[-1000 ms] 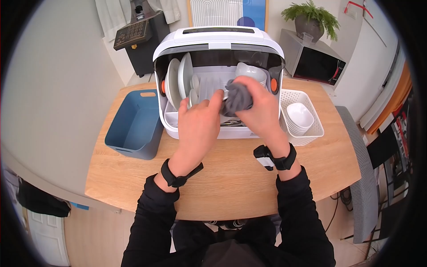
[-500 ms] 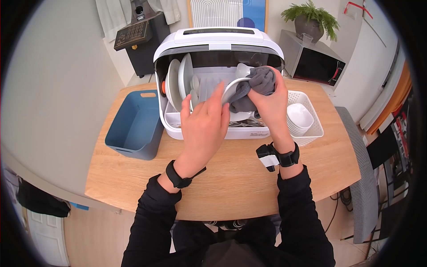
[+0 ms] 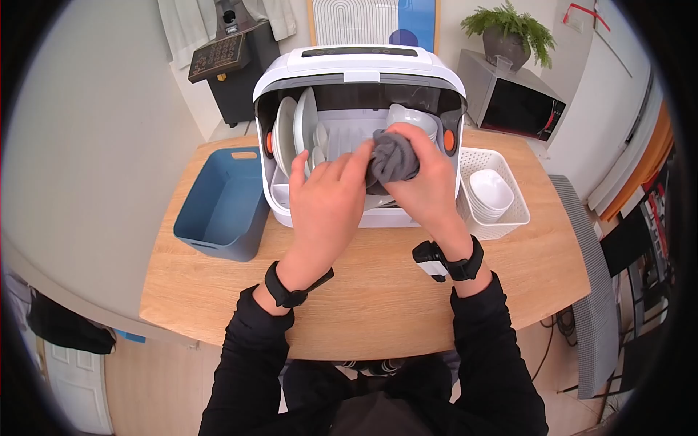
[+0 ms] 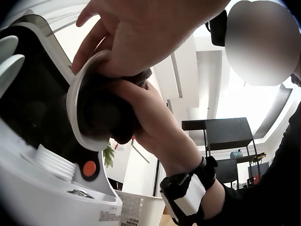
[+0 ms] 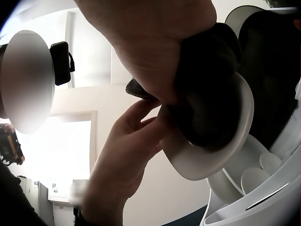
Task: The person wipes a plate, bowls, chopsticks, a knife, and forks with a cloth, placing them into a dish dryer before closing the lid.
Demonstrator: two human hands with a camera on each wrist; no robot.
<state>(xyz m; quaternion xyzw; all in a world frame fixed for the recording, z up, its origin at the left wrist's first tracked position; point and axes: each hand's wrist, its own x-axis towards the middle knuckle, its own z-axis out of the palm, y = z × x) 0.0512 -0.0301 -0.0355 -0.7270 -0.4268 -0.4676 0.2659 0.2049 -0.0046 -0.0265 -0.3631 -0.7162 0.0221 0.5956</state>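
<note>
My right hand (image 3: 430,185) grips a bunched grey cloth (image 3: 395,156) in front of the open white dish cabinet. The cloth looks dark in the right wrist view, pressed against the inside of a round white dish (image 5: 200,162). Thumb and fingers of my left hand (image 5: 127,155) pinch the dish's near edge. From the left wrist view, the dish's pale rim (image 4: 75,103) stands tilted between both hands. In the head view the cloth and hands hide most of the dish.
Plates (image 3: 306,134) stand at the cabinet's left, with white bowls (image 3: 413,120) at its right. A blue bin (image 3: 222,200) stands left of the cabinet (image 3: 363,64). On the right, a white basket (image 3: 471,156) holds stacked bowls (image 3: 491,190).
Since half a second ago, my right hand and the cloth have moved left and slightly down. The dish rim that showed in the head view is now mostly hidden. My left hand has shifted slightly.
</note>
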